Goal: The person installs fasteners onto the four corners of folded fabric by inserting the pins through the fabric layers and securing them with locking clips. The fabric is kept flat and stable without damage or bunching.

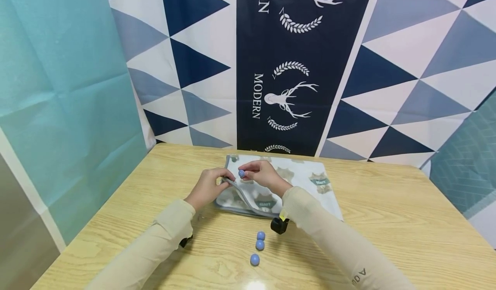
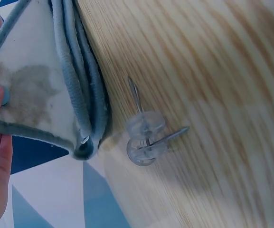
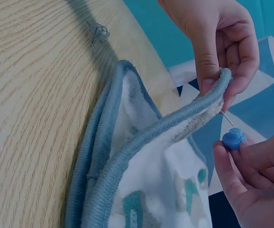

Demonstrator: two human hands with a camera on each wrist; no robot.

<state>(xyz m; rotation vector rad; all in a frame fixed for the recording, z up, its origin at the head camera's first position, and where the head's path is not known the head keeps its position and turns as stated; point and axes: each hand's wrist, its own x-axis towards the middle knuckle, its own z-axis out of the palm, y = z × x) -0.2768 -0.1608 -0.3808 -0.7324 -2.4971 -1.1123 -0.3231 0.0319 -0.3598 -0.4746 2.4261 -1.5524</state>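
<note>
A folded white blanket (image 1: 298, 173) with grey-blue piping and a bear print lies on the table. My left hand (image 1: 207, 188) pinches a raised corner of it; in the right wrist view, the left thumb and fingers (image 3: 227, 52) grip the piped edge. My right hand (image 1: 265, 176) holds a blue-headed pin (image 3: 234, 138) by its round, grooved head, between thumb and fingertips. The pin's thin metal shaft points at the blanket's edge, close beneath the left fingers. Whether its tip enters the fabric I cannot tell.
Three blue balls (image 1: 260, 244) sit on the wooden table (image 1: 387, 221) in front of the blanket. Left of the blanket lie two clear-headed pins (image 2: 146, 135) with bare metal points. A patterned cloth (image 1: 201, 57) hangs behind the table, and a teal cloth (image 1: 69, 87) hangs at the left.
</note>
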